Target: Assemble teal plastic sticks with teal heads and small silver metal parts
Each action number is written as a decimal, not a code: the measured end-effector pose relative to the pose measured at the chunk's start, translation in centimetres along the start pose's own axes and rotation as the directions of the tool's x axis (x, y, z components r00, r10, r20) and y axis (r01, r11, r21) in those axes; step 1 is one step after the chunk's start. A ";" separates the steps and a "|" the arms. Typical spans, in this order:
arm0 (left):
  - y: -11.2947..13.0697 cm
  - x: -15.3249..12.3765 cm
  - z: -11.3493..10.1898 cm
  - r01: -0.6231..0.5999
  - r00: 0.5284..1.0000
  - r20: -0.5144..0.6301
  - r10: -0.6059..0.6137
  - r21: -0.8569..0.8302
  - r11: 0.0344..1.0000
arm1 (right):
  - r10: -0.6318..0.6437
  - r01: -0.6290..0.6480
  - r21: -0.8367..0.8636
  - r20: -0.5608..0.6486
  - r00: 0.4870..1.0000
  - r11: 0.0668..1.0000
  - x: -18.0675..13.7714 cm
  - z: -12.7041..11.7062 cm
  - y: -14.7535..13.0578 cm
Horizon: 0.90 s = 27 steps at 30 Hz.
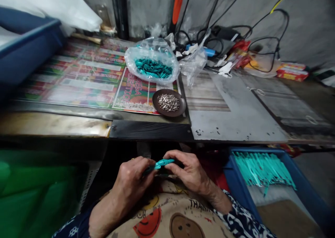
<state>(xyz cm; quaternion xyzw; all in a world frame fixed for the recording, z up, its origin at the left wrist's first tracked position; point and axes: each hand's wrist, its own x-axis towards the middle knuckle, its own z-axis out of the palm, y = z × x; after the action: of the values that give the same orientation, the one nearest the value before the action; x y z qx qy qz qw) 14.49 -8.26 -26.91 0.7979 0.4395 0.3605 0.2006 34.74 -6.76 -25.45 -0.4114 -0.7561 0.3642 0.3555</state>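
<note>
Both hands meet low over my lap, below the table's front edge. My left hand [132, 182] and my right hand [187, 171] pinch the two ends of a small teal plastic piece [161, 164] held between them, fingers curled round it. On the table above sit a clear bag of teal plastic parts [153, 67] and a round brown dish of small metal pieces [169, 102].
A blue crate of long teal sticks [261, 168] stands at my right. A blue bin [26, 53] is at far left, a green crate [36, 192] below it. Cables [235, 32], packets and crumpled plastic litter the table's back. A colourful printed sheet [86, 77] covers the left tabletop.
</note>
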 end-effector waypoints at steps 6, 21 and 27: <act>0.0 0.5 0.0 -0.028 1.000 -0.009 0.028 0.021 0.999 | 0.012 -0.013 0.026 0.032 0.999 1.000 0.5 -0.8 0.1; -0.5 0.0 0.5 -0.018 0.999 0.038 0.017 0.004 1.000 | 0.091 -0.103 0.112 0.106 0.990 0.988 0.2 0.3 0.3; -0.5 -0.1 0.7 0.002 0.999 0.035 -0.003 0.031 1.000 | 0.060 -0.070 0.107 0.085 0.995 0.992 0.4 0.4 0.6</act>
<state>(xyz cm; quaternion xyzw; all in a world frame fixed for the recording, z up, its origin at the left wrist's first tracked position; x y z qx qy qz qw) 14.76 -8.10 -27.73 0.8066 0.4426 0.3392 0.1964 34.45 -6.24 -26.09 -0.4004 -0.7350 0.4333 0.3343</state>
